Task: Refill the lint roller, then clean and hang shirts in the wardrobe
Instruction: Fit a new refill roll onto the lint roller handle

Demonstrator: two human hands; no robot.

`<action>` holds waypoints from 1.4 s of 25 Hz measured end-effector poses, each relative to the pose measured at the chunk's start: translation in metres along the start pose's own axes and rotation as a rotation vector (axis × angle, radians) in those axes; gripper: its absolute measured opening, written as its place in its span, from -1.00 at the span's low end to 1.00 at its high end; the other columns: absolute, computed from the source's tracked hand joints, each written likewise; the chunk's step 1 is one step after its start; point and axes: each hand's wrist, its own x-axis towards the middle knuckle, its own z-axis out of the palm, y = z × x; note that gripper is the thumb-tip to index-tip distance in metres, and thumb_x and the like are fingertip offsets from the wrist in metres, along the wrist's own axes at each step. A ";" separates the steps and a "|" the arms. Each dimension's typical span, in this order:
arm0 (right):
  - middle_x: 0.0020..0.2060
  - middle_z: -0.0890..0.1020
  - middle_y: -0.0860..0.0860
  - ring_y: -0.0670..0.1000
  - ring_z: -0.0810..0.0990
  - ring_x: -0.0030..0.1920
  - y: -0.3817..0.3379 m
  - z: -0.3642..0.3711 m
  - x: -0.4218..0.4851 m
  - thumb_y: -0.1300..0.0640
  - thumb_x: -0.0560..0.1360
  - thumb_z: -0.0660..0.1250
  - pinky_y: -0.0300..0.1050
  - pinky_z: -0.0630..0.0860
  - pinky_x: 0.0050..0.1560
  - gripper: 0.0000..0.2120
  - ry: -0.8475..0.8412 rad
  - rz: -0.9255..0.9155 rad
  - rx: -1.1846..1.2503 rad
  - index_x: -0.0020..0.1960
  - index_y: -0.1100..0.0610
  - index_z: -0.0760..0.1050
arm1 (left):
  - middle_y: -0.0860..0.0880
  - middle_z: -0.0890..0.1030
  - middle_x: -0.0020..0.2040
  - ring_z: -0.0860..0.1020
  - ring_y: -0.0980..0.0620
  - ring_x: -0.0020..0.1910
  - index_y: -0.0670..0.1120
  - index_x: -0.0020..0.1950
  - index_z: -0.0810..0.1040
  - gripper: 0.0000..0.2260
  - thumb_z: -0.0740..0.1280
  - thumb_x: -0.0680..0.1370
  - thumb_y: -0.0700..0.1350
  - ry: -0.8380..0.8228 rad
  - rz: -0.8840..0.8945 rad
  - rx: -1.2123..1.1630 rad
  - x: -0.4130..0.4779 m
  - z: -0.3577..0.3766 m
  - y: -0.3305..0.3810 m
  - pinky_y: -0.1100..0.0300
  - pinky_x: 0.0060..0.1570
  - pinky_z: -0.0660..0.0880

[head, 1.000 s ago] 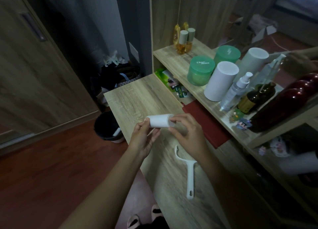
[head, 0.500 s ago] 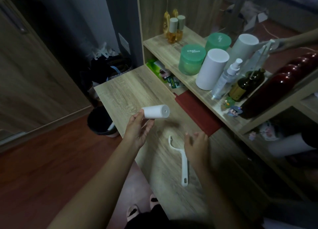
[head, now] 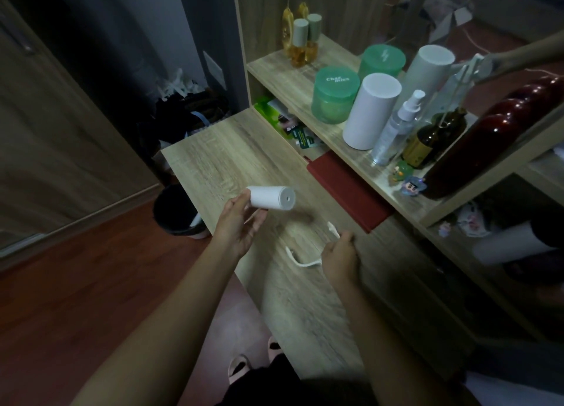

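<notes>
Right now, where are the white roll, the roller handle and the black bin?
white roll (head: 268, 197): head view, middle of its side.
roller handle (head: 305, 264): head view, its bent white arm.
black bin (head: 171, 210): head view, its dark inner wall.

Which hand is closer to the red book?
Right. The right hand, gripping the handle, is just short of the red book; the left hand, holding the roll, is farther left.
</notes>
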 end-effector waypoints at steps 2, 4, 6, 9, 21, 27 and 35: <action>-0.03 0.61 0.18 0.16 0.59 -0.15 -0.011 -0.009 0.003 0.20 0.57 0.13 -0.06 0.42 -0.27 -0.80 -0.033 -0.182 -0.011 0.17 0.15 0.38 | -0.07 0.54 0.02 0.55 0.07 0.00 -0.05 0.01 0.46 -0.94 0.29 0.57 -0.10 0.000 -0.024 0.063 0.004 -0.006 0.003 0.22 -0.19 0.61; -0.19 0.63 0.08 0.06 0.59 -0.25 -0.025 -0.024 0.006 0.14 0.58 0.14 -0.07 0.45 -0.31 -0.82 -0.077 -0.379 0.036 0.13 0.10 0.44 | -0.06 0.54 0.00 0.54 0.07 -0.03 -0.05 0.02 0.47 -0.94 0.29 0.57 -0.11 -0.005 -0.039 0.121 0.009 -0.011 0.007 0.22 -0.20 0.61; -0.25 0.64 -0.01 -0.16 0.53 -0.37 -0.041 -0.038 0.008 0.11 0.59 0.14 -0.25 0.39 -0.39 -0.80 -0.092 -0.554 0.057 0.13 0.06 0.49 | -0.07 0.53 0.01 0.54 0.07 -0.02 -0.06 0.02 0.49 -0.94 0.28 0.57 -0.13 -0.025 -0.043 0.182 0.013 -0.014 0.011 0.17 -0.10 0.59; -0.17 0.67 -0.06 -0.32 0.50 -0.40 -0.061 -0.051 0.013 0.15 0.59 0.14 -0.46 0.31 -0.41 -0.77 -0.111 -0.660 0.084 0.14 0.10 0.53 | -0.09 0.53 0.05 0.53 0.03 0.01 -0.06 0.04 0.50 -0.93 0.27 0.57 -0.14 -0.082 -0.059 0.269 0.015 -0.014 0.011 0.11 0.03 0.55; -0.15 0.68 -0.07 -0.39 0.51 -0.36 -0.079 -0.050 0.020 0.15 0.59 0.14 -0.50 0.33 -0.37 -0.76 -0.208 -0.695 0.111 0.15 0.11 0.53 | -0.07 0.57 -0.05 0.55 0.04 -0.01 -0.06 -0.02 0.52 -0.94 0.26 0.57 -0.14 -0.252 -0.096 0.390 0.007 -0.007 0.005 0.14 0.03 0.55; -0.17 0.68 -0.08 -0.36 0.52 -0.35 -0.081 -0.050 0.024 0.13 0.59 0.15 -0.50 0.35 -0.35 -0.78 -0.262 -0.696 0.128 0.14 0.10 0.53 | -0.08 0.57 -0.03 0.55 0.04 -0.01 -0.06 0.03 0.53 -0.92 0.26 0.58 -0.14 -0.296 -0.100 0.399 0.007 -0.004 0.007 0.22 -0.11 0.61; -0.17 0.68 -0.11 -0.33 0.54 -0.33 -0.082 -0.045 0.028 0.11 0.59 0.16 -0.49 0.33 -0.35 -0.79 -0.247 -0.696 0.127 0.13 0.06 0.52 | -0.22 0.52 0.13 0.49 -0.10 0.15 -0.07 0.11 0.50 -0.86 0.21 0.60 -0.15 -0.361 -0.138 0.305 0.003 0.004 -0.001 -0.04 0.23 0.44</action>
